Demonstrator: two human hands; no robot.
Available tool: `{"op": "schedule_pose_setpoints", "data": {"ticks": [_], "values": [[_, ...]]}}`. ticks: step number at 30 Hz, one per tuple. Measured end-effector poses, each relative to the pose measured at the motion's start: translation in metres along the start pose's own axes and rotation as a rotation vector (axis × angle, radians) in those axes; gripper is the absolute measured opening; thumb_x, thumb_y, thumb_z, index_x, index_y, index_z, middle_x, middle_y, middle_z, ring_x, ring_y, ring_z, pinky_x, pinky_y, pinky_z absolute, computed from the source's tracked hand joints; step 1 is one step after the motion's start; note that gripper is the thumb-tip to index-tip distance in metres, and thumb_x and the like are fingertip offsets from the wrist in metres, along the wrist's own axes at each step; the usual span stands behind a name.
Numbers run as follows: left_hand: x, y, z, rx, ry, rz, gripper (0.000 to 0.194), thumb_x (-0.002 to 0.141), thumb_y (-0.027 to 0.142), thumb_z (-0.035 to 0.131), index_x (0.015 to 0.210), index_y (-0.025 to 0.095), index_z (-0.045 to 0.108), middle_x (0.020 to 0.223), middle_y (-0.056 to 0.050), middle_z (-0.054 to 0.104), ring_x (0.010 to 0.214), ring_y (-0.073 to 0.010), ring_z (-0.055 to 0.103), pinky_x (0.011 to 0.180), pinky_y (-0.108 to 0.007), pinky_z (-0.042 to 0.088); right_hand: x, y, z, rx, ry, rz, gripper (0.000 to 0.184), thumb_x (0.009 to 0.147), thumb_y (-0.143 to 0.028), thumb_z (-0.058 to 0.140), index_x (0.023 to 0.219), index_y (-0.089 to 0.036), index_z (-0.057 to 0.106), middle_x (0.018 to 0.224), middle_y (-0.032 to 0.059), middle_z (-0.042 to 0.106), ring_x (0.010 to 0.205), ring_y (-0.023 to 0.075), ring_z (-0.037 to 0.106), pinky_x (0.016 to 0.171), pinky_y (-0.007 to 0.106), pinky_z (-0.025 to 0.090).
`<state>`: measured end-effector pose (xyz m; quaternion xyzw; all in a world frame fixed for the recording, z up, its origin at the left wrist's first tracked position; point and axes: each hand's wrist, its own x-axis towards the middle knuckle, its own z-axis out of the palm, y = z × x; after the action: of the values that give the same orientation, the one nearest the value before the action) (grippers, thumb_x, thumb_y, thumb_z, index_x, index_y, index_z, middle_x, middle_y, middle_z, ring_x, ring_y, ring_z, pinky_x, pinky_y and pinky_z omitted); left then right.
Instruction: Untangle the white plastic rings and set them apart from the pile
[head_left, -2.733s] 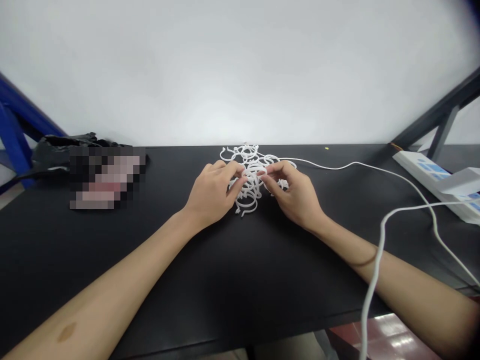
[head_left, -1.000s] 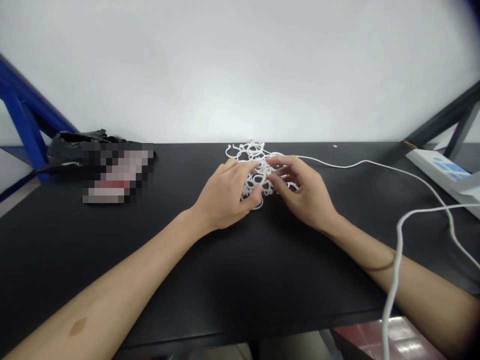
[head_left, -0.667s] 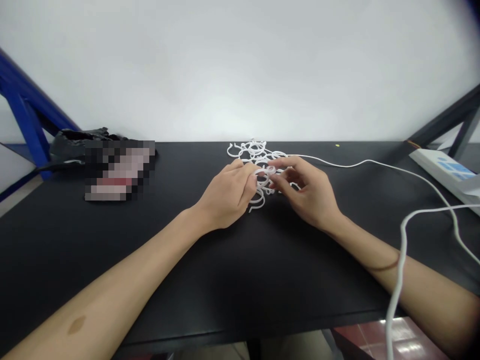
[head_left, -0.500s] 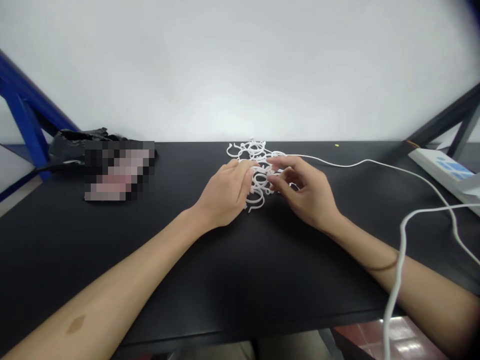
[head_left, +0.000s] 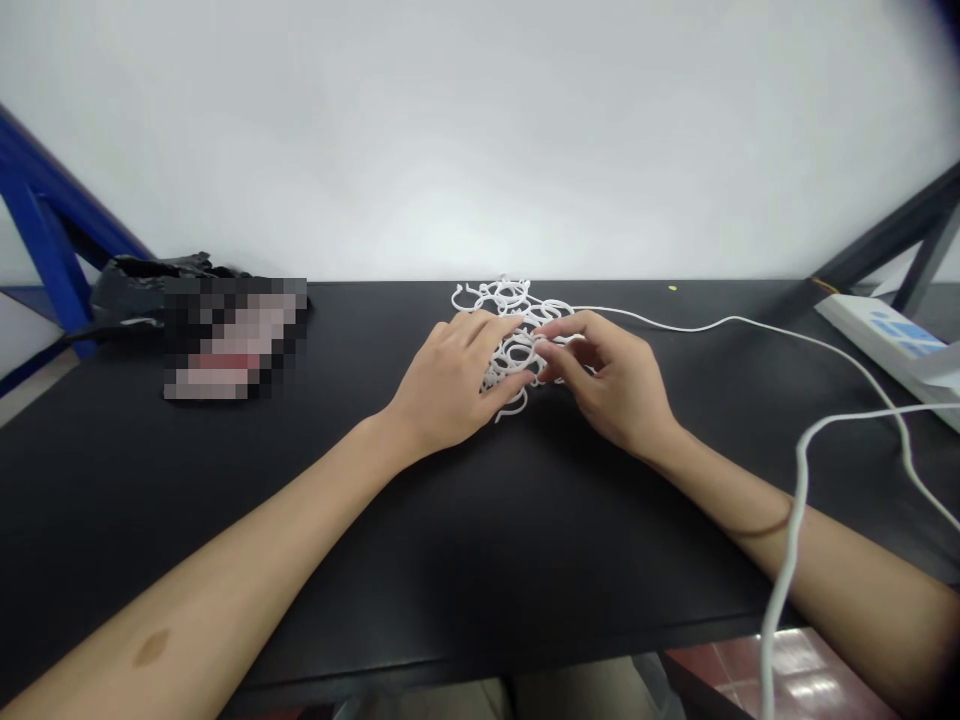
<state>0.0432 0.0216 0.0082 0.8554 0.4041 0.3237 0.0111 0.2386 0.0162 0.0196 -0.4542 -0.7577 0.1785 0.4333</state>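
A black worktop [head_left: 450, 560] is spread beneath both forearms. A thick white cord [head_left: 799, 470] is seen in front of the right forearm, so wide sweeps of that arm are best avoided. The left hand [head_left: 450, 385] is held open, its thumb and fingers spread around the left side of the heap [head_left: 525, 310]. The fingertips of the right hand [head_left: 541, 345] are brought close together; whether anything is gripped cannot be told. The heap, made up of overlapping white rings, is set between and just beyond both hands. Any ring [head_left: 521, 350] by the right fingertips should be eased sideways, not tugged, with its neighbours steadied from the left, since the knobbed ends [head_left: 459, 288] could be snagged.
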Motion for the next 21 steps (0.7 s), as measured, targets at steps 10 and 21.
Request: {"op": "schedule_pose_setpoints", "data": {"ticks": [10, 21], "values": [[0.0001, -0.0013, -0.0005, 0.016, -0.003, 0.003, 0.043, 0.097, 0.046, 0.049, 0.128, 0.016, 0.053, 0.120, -0.010, 0.063, 0.109, -0.0255, 0.057, 0.090, -0.038, 0.043, -0.0007, -0.0008, 0.0008, 0.005, -0.036, -0.040, 0.024, 0.092, -0.028, 0.060, 0.113, -0.021, 0.066, 0.102, 0.0042, 0.073, 0.063, 0.0111, 0.068, 0.058, 0.026, 0.054], [0.0005, -0.0001, 0.0016, 0.006, -0.018, 0.018, 0.040, 0.097, 0.045, 0.051, 0.124, 0.016, 0.054, 0.119, -0.009, 0.064, 0.107, -0.0249, 0.057, 0.090, -0.038, 0.043, -0.0013, -0.0015, -0.0002, -0.004, -0.079, -0.021, 0.014, 0.093, -0.026, 0.057, 0.102, -0.020, 0.065, 0.084, 0.0000, 0.072, 0.059, 0.0104, 0.067, 0.059, 0.025, 0.053]]}}
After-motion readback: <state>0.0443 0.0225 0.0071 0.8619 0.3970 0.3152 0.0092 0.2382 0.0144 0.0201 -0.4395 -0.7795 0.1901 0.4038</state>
